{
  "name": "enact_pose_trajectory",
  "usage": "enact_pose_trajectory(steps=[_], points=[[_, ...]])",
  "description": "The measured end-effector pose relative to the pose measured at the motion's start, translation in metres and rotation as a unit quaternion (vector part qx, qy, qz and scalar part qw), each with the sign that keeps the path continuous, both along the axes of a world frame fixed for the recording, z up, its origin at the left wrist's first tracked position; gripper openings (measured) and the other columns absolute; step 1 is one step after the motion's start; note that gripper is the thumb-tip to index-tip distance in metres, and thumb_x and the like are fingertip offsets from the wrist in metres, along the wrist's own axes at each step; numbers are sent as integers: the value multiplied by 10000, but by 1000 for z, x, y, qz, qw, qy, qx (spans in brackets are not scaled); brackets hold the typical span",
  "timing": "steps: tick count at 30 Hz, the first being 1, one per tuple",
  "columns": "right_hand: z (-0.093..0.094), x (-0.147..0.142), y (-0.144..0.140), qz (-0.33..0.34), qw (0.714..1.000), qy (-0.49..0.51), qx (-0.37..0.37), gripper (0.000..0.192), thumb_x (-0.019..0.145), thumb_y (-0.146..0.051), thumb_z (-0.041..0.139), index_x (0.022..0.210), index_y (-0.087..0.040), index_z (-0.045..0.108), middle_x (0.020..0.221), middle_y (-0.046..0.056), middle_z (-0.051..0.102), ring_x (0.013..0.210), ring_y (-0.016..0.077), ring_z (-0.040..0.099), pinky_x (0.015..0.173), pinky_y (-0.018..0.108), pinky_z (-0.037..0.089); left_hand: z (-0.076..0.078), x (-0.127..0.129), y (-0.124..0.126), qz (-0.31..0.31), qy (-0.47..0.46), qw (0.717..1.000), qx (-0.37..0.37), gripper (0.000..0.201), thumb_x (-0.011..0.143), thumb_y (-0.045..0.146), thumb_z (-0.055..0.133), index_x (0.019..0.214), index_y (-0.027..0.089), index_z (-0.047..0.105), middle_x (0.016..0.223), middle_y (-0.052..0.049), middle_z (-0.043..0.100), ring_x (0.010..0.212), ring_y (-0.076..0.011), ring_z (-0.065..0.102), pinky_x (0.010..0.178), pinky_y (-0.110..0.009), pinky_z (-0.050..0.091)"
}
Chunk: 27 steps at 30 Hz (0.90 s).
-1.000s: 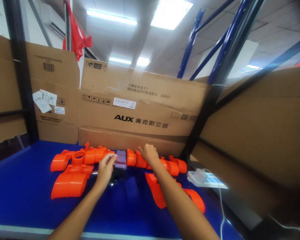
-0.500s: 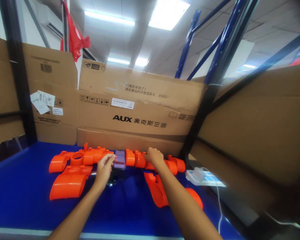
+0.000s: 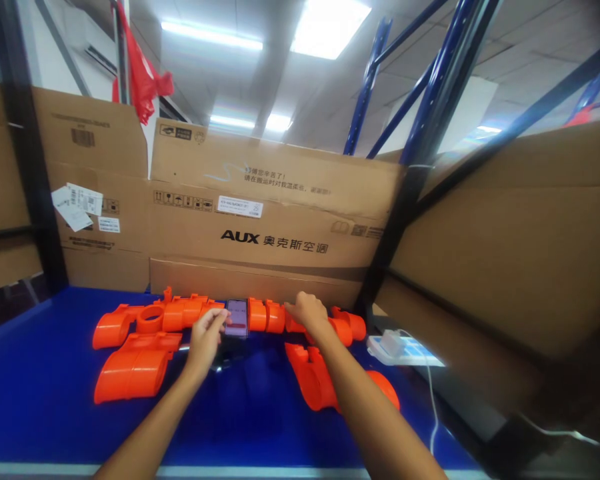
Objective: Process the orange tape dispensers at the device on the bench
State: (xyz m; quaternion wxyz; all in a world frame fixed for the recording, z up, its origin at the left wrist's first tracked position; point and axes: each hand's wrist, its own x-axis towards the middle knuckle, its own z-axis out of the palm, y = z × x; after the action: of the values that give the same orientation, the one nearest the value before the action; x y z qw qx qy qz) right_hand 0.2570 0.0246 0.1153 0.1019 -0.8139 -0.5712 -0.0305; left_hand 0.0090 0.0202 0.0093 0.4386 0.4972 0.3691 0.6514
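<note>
Blue table; left hand fingers pinch phone.

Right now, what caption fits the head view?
Left hand at a propped phone, right hand on a row of orange parts, blue table, cardboard boxes behind.

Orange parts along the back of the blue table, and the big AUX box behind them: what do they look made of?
The orange parts look like moulded plastic: uniform colour, smooth, slightly glossy curved shells. The AUX box looks like matt brown corrugated cardboard, with printed text and stuck-on labels.
</note>
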Motion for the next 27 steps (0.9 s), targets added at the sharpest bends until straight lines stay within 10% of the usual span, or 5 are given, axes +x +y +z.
enact_pose_trajectory(steps=[17, 22, 27], points=[[78, -33, -46, 51, 956, 51, 284, 484, 856, -598, 506, 1078, -196, 661, 1016, 119, 702, 936, 272, 639, 747, 307, 427, 10, 3, -10, -41, -19, 999, -1, 472, 725, 530, 711, 1028, 169, 728, 894, -101, 733, 661, -177, 611, 484, -235, 432], [62, -79, -75, 235, 915, 106, 309, 334, 843, -514, 561, 893, -197, 652, 832, 57, 694, 754, 189, 602, 662, 261, 391, 23, 9, -20, -161, -132, 978, -29, 598, 778, 540, 666, 1256, 182, 640, 1151, -126, 708, 979, -259, 663, 727, -323, 527], [26, -111, -96, 337, 881, 127, 307, 244, 839, -425, 595, 909, -191, 603, 883, 53, 660, 792, 180, 589, 722, 261, 414, 30, 11, -27, -165, -247, 954, -52, 450, 773, 504, 694, 1081, 177, 703, 1061, -97, 738, 1010, -273, 670, 825, -354, 523]])
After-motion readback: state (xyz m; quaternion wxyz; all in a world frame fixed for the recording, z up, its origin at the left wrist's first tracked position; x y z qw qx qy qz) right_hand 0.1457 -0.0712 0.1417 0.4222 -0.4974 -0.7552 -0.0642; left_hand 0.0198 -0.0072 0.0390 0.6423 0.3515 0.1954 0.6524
